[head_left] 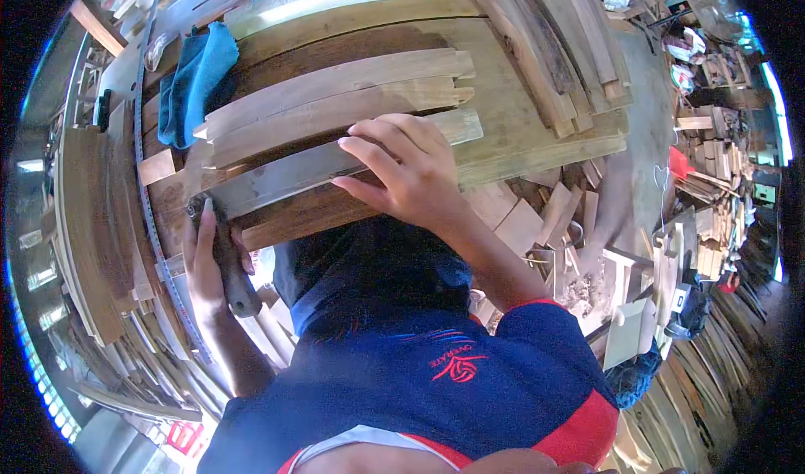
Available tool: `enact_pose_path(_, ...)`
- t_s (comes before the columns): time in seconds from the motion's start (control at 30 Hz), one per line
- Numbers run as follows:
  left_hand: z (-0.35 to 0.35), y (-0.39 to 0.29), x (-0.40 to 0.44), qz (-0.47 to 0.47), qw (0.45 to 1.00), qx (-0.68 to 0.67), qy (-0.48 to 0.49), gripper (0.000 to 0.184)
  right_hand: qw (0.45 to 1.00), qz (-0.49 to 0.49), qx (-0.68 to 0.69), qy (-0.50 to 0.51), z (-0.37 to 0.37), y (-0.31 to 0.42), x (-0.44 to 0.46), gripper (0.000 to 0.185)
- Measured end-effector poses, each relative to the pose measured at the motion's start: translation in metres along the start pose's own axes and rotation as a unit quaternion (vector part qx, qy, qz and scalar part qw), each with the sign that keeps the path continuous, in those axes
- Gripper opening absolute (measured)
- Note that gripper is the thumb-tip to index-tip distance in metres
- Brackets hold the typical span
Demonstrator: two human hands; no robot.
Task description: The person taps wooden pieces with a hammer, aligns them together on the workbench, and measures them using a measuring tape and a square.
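My left hand (204, 252) is wrapped round a dark, elongated piece (235, 277) at the near left edge of the bench. From its upper end a long, flat grey strip (289, 176) runs to the right across the wood. My right hand (407, 168) lies over this strip, with the fingers stretched and the thumb apart; its palm side is hidden. Just beyond the strip, pale curved wooden pieces (335, 96) lie side by side on the wooden bench top (503, 159). A small wood block (158, 167) sits left of them.
A blue cloth (199, 80) lies at the upper left, beside a long measuring tape (144, 168). Long boards (545, 46) rest at the bench's far right. Wood offcuts (520, 226) lie below the right edge. More timber (92, 231) stands at the left.
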State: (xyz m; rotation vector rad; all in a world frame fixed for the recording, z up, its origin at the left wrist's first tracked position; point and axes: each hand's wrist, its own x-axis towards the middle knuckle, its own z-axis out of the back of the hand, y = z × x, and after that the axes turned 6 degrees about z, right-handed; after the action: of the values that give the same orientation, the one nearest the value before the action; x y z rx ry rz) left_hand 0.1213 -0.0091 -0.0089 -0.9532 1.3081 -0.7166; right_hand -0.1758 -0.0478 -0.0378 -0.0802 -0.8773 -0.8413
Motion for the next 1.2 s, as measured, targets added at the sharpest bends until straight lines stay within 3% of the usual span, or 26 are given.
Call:
enact_pose_path(0.53,-0.002,0.000,0.004,0.002,1.000,-0.022,-0.019,0.035,1.000,-0.012,0.025,0.013,0.002,0.001,0.002,0.042)
enact_pose_path(0.63,-0.016,-0.006,-0.008,-0.063,0.997,0.016,-0.035,0.038,1.000,-0.020,0.018,0.016,0.002,0.001,0.002,0.043)
enact_pose_path(0.87,-0.013,0.031,-0.015,-0.148,0.973,-0.177,-0.032,0.042,0.993,-0.052,0.091,-0.045,0.013,0.003,0.008,0.057)
enact_pose_path(0.97,-0.014,0.037,-0.020,-0.060,0.956,-0.286,-0.043,0.048,0.974,-0.061,0.148,-0.162,0.011,0.000,0.005,0.055)
enact_pose_path(1.07,-0.030,0.035,-0.025,-0.058,0.943,-0.324,-0.049,0.048,0.974,-0.024,0.192,-0.117,0.011,0.020,-0.014,0.051)
enact_pose_path(1.13,-0.039,0.036,-0.028,-0.072,0.948,-0.307,-0.050,0.048,0.939,-0.052,0.338,0.034,0.017,0.042,-0.012,0.050)
enact_pose_path(1.2,-0.043,0.042,-0.028,-0.078,0.957,-0.275,-0.040,0.046,0.906,-0.076,0.379,0.174,0.022,0.064,-0.005,0.051)
